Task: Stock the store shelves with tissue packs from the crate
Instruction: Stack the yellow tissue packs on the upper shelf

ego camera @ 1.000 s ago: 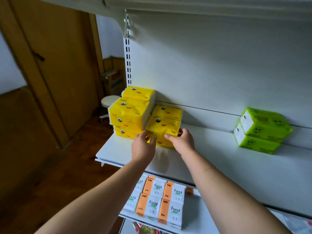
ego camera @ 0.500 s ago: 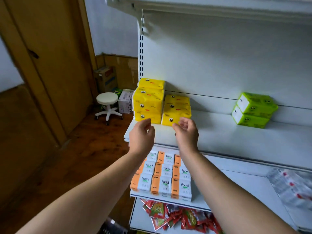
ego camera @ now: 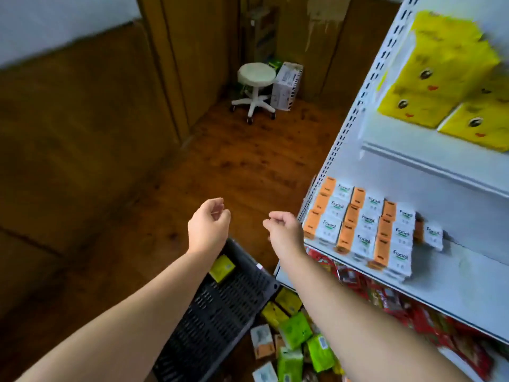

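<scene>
My left hand [ego camera: 208,224] and my right hand [ego camera: 283,230] hang in mid-air over the floor, both empty with fingers loosely curled. Below them a black slatted crate [ego camera: 220,307] lies on the floor with one yellow-green tissue pack [ego camera: 222,268] in it. Several green, yellow and white tissue packs [ego camera: 296,330] lie loose on the floor beside the crate. Yellow duck-face tissue packs [ego camera: 438,75] are stacked on the upper white shelf [ego camera: 429,158] at the right. Orange-and-white Facial packs [ego camera: 363,224] fill the shelf below.
Red snack packets [ego camera: 407,304] lie on the lowest visible shelf. A white stool [ego camera: 256,86] and a white carton [ego camera: 286,86] stand in the far corner by wooden wall panels. Brown wooden floor [ego camera: 220,166] stretches to the left of the shelf unit.
My hands have let go of the yellow packs and dropped away from the upper shelf. The view has swung down and left, bringing the crate and floor packs into sight.
</scene>
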